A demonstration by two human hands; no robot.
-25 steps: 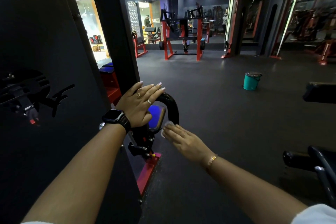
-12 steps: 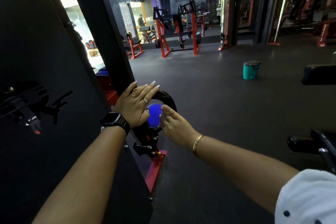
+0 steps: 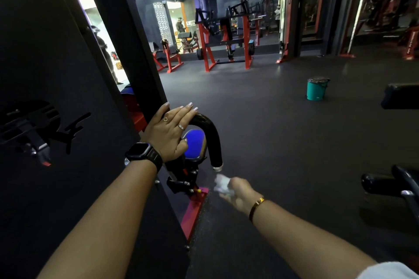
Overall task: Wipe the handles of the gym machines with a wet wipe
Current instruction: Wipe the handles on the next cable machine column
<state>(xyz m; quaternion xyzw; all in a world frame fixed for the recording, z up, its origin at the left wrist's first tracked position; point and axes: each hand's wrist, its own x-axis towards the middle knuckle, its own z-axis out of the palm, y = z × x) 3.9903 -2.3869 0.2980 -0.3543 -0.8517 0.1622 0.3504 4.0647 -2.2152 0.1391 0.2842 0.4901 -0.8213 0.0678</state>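
Below the handle (image 3: 214, 140), wipe (image 3: 221, 185) bunched in right grip (image 3: 238, 193).

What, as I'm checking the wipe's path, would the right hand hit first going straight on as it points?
Likely the black mount below the blue pad, just under the capped end of the handle; the right hand, gripping the wipe, is blurred and depth unclear.

head view | worn on the head | faces forward-down | close over the handle (image 3: 214, 138) | floor (image 3: 294, 154) beyond
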